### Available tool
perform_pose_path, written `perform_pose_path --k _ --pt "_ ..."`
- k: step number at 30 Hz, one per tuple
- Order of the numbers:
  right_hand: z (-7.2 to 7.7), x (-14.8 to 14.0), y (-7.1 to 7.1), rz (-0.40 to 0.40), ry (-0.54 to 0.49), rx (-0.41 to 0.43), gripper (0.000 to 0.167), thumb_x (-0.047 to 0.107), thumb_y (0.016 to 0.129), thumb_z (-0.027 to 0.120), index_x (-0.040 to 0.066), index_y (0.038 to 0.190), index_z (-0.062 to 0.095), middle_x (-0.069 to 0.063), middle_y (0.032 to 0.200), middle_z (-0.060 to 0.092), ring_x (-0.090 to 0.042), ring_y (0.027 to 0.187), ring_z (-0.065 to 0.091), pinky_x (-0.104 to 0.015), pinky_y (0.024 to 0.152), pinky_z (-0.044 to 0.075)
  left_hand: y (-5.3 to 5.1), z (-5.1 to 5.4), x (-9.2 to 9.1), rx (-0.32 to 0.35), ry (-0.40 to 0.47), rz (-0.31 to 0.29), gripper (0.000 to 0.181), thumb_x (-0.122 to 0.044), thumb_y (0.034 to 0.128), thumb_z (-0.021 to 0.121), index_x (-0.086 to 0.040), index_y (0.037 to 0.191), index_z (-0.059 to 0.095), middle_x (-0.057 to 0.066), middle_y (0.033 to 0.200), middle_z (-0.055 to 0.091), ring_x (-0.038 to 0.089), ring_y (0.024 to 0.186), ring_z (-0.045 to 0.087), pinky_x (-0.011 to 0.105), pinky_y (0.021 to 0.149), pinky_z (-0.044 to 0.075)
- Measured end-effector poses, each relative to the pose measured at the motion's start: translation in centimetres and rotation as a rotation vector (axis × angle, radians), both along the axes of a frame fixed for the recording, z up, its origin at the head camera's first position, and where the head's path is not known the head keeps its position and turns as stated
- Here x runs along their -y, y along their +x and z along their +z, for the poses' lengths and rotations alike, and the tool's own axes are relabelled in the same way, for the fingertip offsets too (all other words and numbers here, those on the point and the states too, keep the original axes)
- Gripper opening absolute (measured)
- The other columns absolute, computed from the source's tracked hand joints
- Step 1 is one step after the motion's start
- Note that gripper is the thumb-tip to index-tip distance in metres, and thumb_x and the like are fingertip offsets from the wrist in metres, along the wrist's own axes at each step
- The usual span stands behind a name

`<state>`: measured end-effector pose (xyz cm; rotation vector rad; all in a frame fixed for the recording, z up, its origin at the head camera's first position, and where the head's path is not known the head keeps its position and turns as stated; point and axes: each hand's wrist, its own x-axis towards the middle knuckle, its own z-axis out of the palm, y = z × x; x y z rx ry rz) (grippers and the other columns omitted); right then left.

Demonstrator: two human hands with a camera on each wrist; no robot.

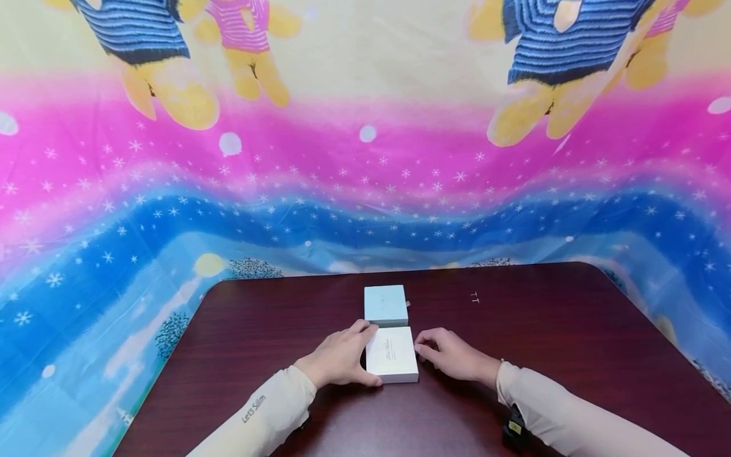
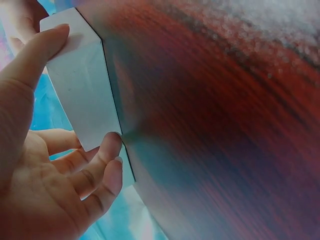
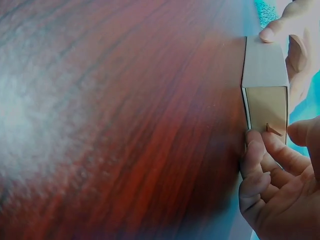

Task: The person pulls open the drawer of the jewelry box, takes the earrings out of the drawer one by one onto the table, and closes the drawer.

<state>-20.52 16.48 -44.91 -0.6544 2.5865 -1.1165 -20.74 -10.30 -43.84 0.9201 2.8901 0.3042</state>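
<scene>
A flat white box (image 1: 391, 355) with small grey script on its lid lies on the dark wooden table. My left hand (image 1: 341, 355) grips it, thumb on the near side and fingers toward the far left corner. At its right side is my right hand (image 1: 454, 357), fingers bent loosely. The right wrist view shows a tan drawer end (image 3: 265, 107) in that side, with a small ribbon tab (image 3: 272, 131). Thumb and forefinger stand apart beside the tab, not pinching it. Just behind lies a pale blue box (image 1: 386, 304), close to my left fingertips.
The reddish-brown table (image 1: 274, 311) has rounded far corners. Two small T-shaped light marks or bits (image 1: 474, 298) show at its back right. A colourful curtain (image 1: 365, 178) with bears and snowflakes hangs around the table's far edge and sides.
</scene>
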Motion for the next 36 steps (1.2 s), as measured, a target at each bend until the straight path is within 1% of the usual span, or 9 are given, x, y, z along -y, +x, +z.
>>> perform_pose_path --k 2,6,11,16,21,26,31,36 --pt "-0.05 0.01 0.06 0.0 -0.001 -0.004 0.016 0.019 0.104 0.057 0.013 0.103 0.072 -0.001 0.084 0.065 -0.009 0.066 0.056 -0.024 0.062 0.048 0.02 0.05 -0.01 0.006 -0.001 0.0 0.105 -0.062 0.0713 0.083 -0.008 0.152 0.044 0.009 0.148 0.05 0.021 0.122 0.062 0.037 0.098 0.054" --pt "-0.14 0.04 0.15 -0.008 0.007 -0.022 0.013 0.017 0.102 0.059 0.015 0.1 0.072 0.002 0.085 0.066 -0.007 0.072 0.056 -0.022 0.066 0.046 0.08 0.15 -0.03 0.023 -0.001 -0.001 0.104 -0.061 0.0725 0.083 -0.008 0.153 0.043 0.008 0.149 0.049 0.021 0.124 0.061 0.037 0.1 0.053" --pt "-0.15 0.1 0.06 0.002 0.012 -0.039 0.013 0.016 0.101 0.06 0.016 0.097 0.072 0.004 0.086 0.066 -0.007 0.073 0.055 -0.022 0.067 0.045 0.07 0.34 0.06 0.026 0.007 -0.011 0.103 -0.058 0.0725 0.084 -0.007 0.152 0.044 0.008 0.149 0.05 0.021 0.126 0.06 0.038 0.1 0.053" --pt "-0.16 0.16 0.03 0.008 0.016 -0.061 0.013 0.014 0.1 0.061 0.016 0.094 0.072 0.003 0.086 0.067 -0.006 0.073 0.055 -0.022 0.066 0.045 0.04 0.29 0.05 0.028 0.004 -0.009 0.103 -0.059 0.073 0.084 -0.008 0.153 0.043 0.007 0.15 0.049 0.02 0.126 0.06 0.037 0.101 0.053" --pt "-0.35 0.22 -0.04 0.013 0.016 -0.082 0.016 0.011 0.099 0.061 0.016 0.089 0.071 0.005 0.08 0.064 -0.004 0.069 0.053 -0.021 0.065 0.045 0.08 0.32 0.04 0.025 0.004 -0.009 0.104 -0.059 0.0722 0.084 -0.008 0.153 0.043 0.008 0.15 0.05 0.02 0.127 0.06 0.037 0.101 0.053" --pt "-0.76 0.19 -0.02 0.026 0.005 -0.098 0.018 0.01 0.099 0.06 0.013 0.084 0.071 0.006 0.072 0.06 -0.002 0.063 0.051 -0.02 0.062 0.044 0.12 0.24 0.1 0.028 0.008 -0.003 0.105 -0.059 0.0722 0.084 -0.008 0.154 0.042 0.007 0.15 0.049 0.021 0.129 0.059 0.037 0.102 0.052" --pt "-1.01 0.03 -0.04 0.022 0.001 -0.096 0.018 0.01 0.099 0.06 0.013 0.084 0.07 0.007 0.07 0.059 -0.001 0.062 0.05 -0.02 0.061 0.044 0.14 0.29 0.1 0.025 0.013 -0.004 0.105 -0.058 0.0717 0.085 -0.008 0.153 0.043 0.008 0.15 0.049 0.021 0.127 0.059 0.037 0.101 0.053" --pt "-0.95 -0.15 -0.04 0.021 -0.006 -0.093 0.019 0.009 0.099 0.06 0.012 0.083 0.069 0.006 0.07 0.059 -0.002 0.061 0.05 -0.02 0.061 0.043 0.06 0.21 0.06 0.024 0.011 -0.002 0.105 -0.059 0.0717 0.085 -0.008 0.153 0.043 0.007 0.15 0.049 0.021 0.127 0.06 0.037 0.1 0.053"
